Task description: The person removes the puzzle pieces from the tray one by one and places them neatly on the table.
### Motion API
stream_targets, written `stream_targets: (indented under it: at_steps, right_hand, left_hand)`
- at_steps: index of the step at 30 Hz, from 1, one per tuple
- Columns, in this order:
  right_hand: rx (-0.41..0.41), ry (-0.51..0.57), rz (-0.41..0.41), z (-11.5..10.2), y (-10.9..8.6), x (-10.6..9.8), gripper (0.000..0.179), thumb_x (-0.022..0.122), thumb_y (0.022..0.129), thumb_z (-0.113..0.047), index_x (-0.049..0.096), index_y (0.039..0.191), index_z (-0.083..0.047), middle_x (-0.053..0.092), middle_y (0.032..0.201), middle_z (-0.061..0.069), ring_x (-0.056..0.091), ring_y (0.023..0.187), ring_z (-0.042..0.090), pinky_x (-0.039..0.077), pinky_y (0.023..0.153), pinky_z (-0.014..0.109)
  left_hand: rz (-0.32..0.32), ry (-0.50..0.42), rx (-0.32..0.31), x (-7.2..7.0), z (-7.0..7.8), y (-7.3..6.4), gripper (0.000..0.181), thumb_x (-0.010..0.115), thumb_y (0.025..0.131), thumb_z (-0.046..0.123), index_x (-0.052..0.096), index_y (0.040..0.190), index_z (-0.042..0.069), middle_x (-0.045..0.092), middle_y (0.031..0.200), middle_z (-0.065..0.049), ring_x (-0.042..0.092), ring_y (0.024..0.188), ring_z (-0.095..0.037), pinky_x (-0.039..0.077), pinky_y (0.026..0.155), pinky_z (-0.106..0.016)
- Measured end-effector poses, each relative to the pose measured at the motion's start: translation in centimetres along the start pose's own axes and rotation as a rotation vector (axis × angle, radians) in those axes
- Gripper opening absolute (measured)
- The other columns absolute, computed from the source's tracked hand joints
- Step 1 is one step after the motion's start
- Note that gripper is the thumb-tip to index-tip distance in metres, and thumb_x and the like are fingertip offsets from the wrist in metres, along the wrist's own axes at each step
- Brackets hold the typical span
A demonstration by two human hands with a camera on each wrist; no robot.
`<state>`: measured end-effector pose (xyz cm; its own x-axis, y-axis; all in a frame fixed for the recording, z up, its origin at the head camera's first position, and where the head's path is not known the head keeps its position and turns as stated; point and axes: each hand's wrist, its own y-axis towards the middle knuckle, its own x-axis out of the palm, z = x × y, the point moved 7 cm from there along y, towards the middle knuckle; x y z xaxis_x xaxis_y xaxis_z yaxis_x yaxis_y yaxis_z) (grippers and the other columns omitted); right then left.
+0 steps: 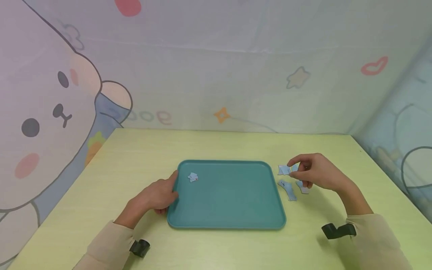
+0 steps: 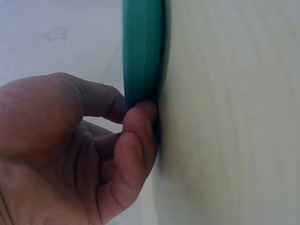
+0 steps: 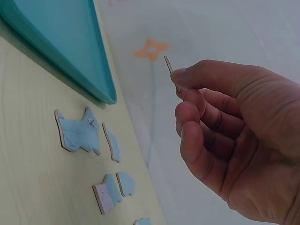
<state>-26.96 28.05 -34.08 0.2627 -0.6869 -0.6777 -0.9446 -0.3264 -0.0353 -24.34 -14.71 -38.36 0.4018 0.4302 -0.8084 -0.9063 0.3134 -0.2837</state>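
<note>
In my right hand (image 1: 318,172), thumb and index finger pinch a thin, flat puzzle piece (image 3: 171,72), seen edge-on in the right wrist view. That hand is raised over the table, just right of the tray. A green tray (image 1: 229,198) lies on the table, and my left hand (image 1: 160,193) grips its left rim, thumb on top and fingers at the underside in the left wrist view. One small pale-blue puzzle piece (image 1: 193,177) lies in the tray's upper left. Below the right hand, a larger blue puzzle piece (image 1: 288,190) lies beside the tray's right edge.
Other loose puzzle pieces (image 3: 108,193) lie close together on the pale yellow table (image 1: 141,150), right of the tray. Behind the table hangs a printed cloth (image 1: 202,75) with a cartoon bear. Each sleeve carries a black wrist mount (image 1: 338,230).
</note>
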Motion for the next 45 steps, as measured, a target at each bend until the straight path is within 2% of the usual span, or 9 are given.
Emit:
stream_targets:
  at_steps: [12, 23, 30, 45]
  right_hand:
    - [0.02, -0.026, 0.021, 1.7, -0.5, -1.3, 0.035, 0.076, 0.095, -0.017, 0.07, 0.126, -0.001, 0.064, 0.075, 0.008, 0.063, 0.059, 0.02, 0.058, 0.06, 0.033]
    - [0.069, -0.009, 0.027, 3.6, -1.1, -2.3, 0.038, 0.075, 0.096, -0.017, 0.068, 0.128, 0.002, 0.064, 0.077, 0.01, 0.061, 0.059, 0.019, 0.057, 0.06, 0.033]
    - [0.081, -0.018, 0.029, 4.5, -1.6, -3.3, 0.037, 0.076, 0.096, -0.02, 0.07, 0.126, 0.0, 0.054, 0.068, 0.0, 0.052, 0.053, 0.015, 0.048, 0.053, 0.033]
    - [0.135, -0.03, -0.028, 7.2, -2.3, -3.9, 0.037, 0.075, 0.096, -0.019, 0.07, 0.126, 0.004, 0.045, 0.06, -0.004, 0.04, 0.049, 0.009, 0.044, 0.053, 0.031]
  left_hand:
    - [-0.005, -0.012, 0.007, 0.1, -0.1, 0.1, 0.077, 0.047, 0.101, 0.005, 0.007, 0.166, -0.009, 0.059, 0.059, -0.007, 0.055, 0.046, -0.016, 0.048, 0.046, -0.029]
    - [-0.003, -0.011, 0.008, 0.2, -0.2, 0.1, 0.077, 0.047, 0.102, 0.006, 0.008, 0.165, -0.01, 0.06, 0.059, -0.007, 0.055, 0.046, -0.015, 0.048, 0.046, -0.03]
    - [-0.005, -0.017, 0.011, 0.1, -0.2, 0.0, 0.077, 0.047, 0.101, 0.005, 0.007, 0.165, -0.01, 0.059, 0.058, -0.007, 0.055, 0.046, -0.015, 0.048, 0.046, -0.029]
    - [-0.006, -0.012, 0.021, 0.0, -0.1, 0.0, 0.076, 0.046, 0.102, 0.005, 0.007, 0.165, -0.011, 0.06, 0.057, -0.007, 0.056, 0.045, -0.015, 0.048, 0.046, -0.029]
